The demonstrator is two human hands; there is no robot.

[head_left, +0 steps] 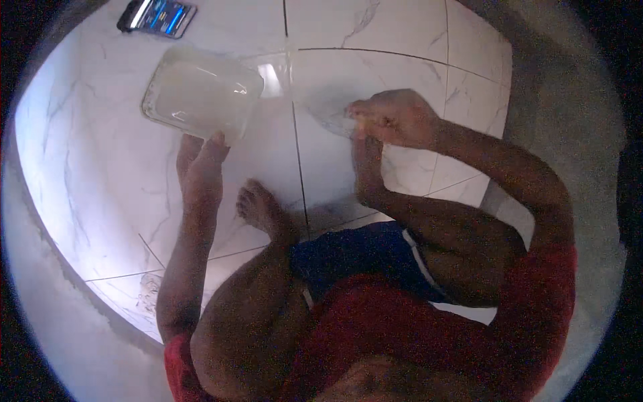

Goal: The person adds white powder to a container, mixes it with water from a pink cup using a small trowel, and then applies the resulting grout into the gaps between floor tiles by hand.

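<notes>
A pale, rectangular tray-like container [201, 94] with rounded corners is tilted above the floor at the upper left. My left hand [201, 171] grips its near edge, thumb on top and fingers partly hidden beneath. On the right, my right hand [402, 119] is closed, its thumb and fingertips pinched together over my right foot. Something small and light shows at those fingertips, too blurred to name. Just left of them is a faint see-through thing [328, 110] with a curved outline; whether the fingers hold it is unclear.
A phone [161, 17] with a lit screen lies at the far left. White marble-patterned tiles [375, 74] with dark joints form the floor. My bare left foot [258, 204] rests between my hands. A grey wall or floor edge [556, 100] borders the right.
</notes>
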